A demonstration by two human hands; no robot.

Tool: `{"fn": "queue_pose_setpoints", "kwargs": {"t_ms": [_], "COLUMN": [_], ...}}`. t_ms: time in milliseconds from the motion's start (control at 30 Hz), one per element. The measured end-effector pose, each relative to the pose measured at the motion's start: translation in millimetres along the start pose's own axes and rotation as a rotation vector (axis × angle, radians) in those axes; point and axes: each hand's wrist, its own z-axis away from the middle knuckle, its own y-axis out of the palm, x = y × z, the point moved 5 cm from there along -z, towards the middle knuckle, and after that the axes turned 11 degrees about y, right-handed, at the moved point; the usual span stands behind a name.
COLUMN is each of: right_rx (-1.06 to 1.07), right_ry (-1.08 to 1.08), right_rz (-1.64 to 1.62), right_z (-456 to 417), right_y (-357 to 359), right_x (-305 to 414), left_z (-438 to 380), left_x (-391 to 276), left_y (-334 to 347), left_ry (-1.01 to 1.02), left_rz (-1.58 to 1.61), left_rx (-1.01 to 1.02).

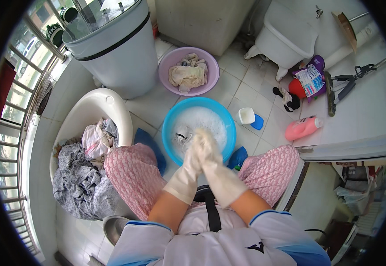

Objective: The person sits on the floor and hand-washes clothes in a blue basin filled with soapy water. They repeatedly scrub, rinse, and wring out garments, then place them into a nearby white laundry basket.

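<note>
Both my hands wear long cream rubber gloves and press together over the near part of a blue plastic basin (233,133) on the floor. My left hand (196,149) and my right hand (209,143) touch, with fingers bunched; whether cloth lies between them cannot be made out. Foamy soapy water (203,116) covers the inside of the basin. At its left side, beside my left hand, a wet white cloth (181,136) with a dark band lies in the suds.
A purple basin (215,78) with cream cloths stands beyond. At left, a white baby bathtub (79,103) holds clothes (79,173). To the right are a white tub (246,115), a blue lid (257,122), a pink bottle (302,128) and a squeeze mop (331,94).
</note>
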Motion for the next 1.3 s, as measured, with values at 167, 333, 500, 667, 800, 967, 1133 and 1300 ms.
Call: {"fn": "queue_pose_setpoints", "kwargs": {"t_ms": [167, 333, 500, 667, 800, 967, 1133, 1300], "right_rx": [-0.235, -0.459, -0.211, -0.474, -0.027, -0.334, -0.140, -0.227], "right_ry": [0.186, -0.269, 0.062, -0.076, 0.136, -0.113, -0.146, -0.152], "right_rz": [0.217, 0.417, 0.093, 0.928, 0.014, 0.215, 0.165, 0.074], "right_z": [-14, 21, -29, 40, -19, 2, 15, -24], "right_y": [-1, 44, -19, 45, -13, 4, 15, -15], "right_x": [-8, -17, -26, 32, -19, -17, -4, -29], "left_z": [-1, -5, 3, -2, 6, -6, -1, -1], "left_x": [21, 10, 28, 25, 48, 48, 21, -12], "left_y": [1, 9, 27, 7, 26, 17, 10, 31], "left_ry": [0.001, -0.308, -0.177, -0.360, -0.361, -0.458, -0.126, 0.042], "left_rz": [0.028, 0.850, 0.700, 1.002, 0.982, 1.458, 0.769, 0.094], "left_rx": [0.111, -0.286, -0.002, -0.358, -0.160, -0.056, -0.224, 0.175]}}
